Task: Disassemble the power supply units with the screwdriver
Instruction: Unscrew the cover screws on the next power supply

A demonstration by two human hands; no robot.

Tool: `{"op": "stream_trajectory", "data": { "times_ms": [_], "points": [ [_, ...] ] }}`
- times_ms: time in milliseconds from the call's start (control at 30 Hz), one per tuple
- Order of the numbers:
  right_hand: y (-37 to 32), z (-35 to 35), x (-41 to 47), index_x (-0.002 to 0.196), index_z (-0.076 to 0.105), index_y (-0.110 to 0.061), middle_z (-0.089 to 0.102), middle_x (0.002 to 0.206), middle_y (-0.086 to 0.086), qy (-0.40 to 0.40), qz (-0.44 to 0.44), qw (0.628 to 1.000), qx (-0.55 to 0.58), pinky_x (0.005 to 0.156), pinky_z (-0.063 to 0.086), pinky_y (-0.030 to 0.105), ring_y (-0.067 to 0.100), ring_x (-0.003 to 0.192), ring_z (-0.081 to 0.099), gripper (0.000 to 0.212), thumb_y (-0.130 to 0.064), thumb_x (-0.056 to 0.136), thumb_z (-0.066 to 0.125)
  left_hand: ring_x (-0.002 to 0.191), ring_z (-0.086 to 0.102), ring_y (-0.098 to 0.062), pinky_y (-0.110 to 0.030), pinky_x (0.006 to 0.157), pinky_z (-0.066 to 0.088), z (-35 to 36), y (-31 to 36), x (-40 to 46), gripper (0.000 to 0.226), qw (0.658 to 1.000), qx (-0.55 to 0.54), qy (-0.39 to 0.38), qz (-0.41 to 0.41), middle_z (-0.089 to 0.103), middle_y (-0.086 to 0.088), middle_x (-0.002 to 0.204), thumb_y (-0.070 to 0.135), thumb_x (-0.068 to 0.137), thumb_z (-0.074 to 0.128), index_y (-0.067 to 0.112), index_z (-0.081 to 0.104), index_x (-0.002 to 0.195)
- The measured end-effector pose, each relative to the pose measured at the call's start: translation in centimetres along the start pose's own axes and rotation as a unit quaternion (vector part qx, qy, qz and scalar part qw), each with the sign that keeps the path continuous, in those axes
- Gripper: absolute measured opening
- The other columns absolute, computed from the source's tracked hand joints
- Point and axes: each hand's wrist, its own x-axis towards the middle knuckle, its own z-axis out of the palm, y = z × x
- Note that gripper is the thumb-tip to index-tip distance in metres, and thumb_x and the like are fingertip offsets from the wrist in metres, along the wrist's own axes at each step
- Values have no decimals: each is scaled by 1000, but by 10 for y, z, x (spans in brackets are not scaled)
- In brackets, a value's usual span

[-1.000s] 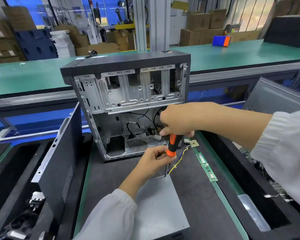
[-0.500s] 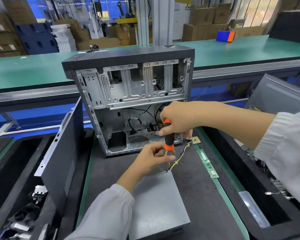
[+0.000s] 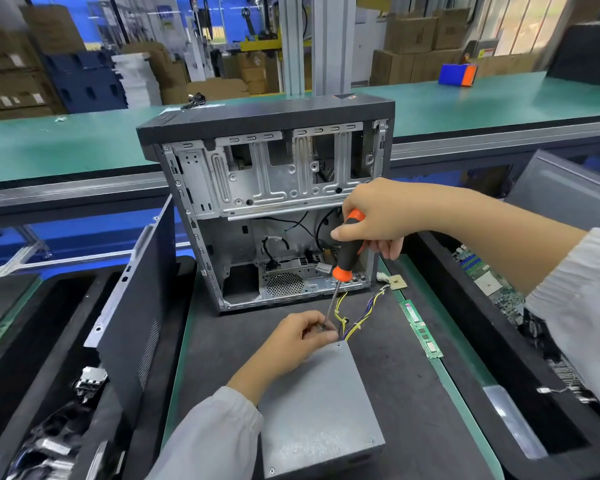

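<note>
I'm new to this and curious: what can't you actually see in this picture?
- Screwdriver tip, and any screw under it: hidden by the left hand.
- Near end of the power supply: cut off by the bottom edge.
- Left bin contents: dark and blurred.

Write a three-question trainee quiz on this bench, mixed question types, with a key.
1. True or false: the right hand holds the screwdriver by its handle.
2. Where do the left hand fingers pinch?
A. the memory stick
B. the screwdriver shaft near its tip
C. the computer case
3. Fill in: yellow and purple wires leave the grey power supply unit at its ____ corner, as seen from the wearer.

Key:
1. True
2. B
3. far right
</note>
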Motion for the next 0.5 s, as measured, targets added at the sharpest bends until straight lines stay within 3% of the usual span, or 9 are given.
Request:
{"op": "stream_trajectory", "data": {
  "times_ms": [133,267,367,433,500],
  "points": [
    [7,1,-3,85,55,-3,70,59,10,-3,10,999,36,50,58,29,22,49,68,41,-43,93,54,49,32,-2,-14,52,27,0,-3,-4,24,998,43,36,11,43,8,56,21,97,59,10,71,80],
    [10,0,-11,82,54,-4,68,54,5,22,8,999,25,43,53,22,20,47,67,41,-44,93,54,42,33,-2,-12,47,26,-3,-3,-12,33,995,79,60,-13,41,14,43,24,99,55,15,65,69],
    [8,1,-20,82,55,-3,67,52,5,21,6,1000,20,44,54,23,19,45,67,41,-42,92,54,44,31,-5,-18,46,27,1,3,-16,37,987,-94,108,-80,42,9,52,19,104,44,11,59,71],
    [3,5,-28,85,59,2,67,52,7,10,4,1000,10,45,55,24,19,44,66,41,-39,91,54,45,33,-7,-17,41,26,6,11,-21,32,954,-257,102,-119,45,1,59,8,104,39,5,60,81],
    [-2,12,-37,86,60,3,68,54,8,3,0,1000,-8,42,52,22,20,43,66,40,-37,90,54,45,38,-8,-17,39,28,12,19,-28,28,930,-331,78,-140,49,-4,60,-8,99,36,-1,62,90]
  ]
}}
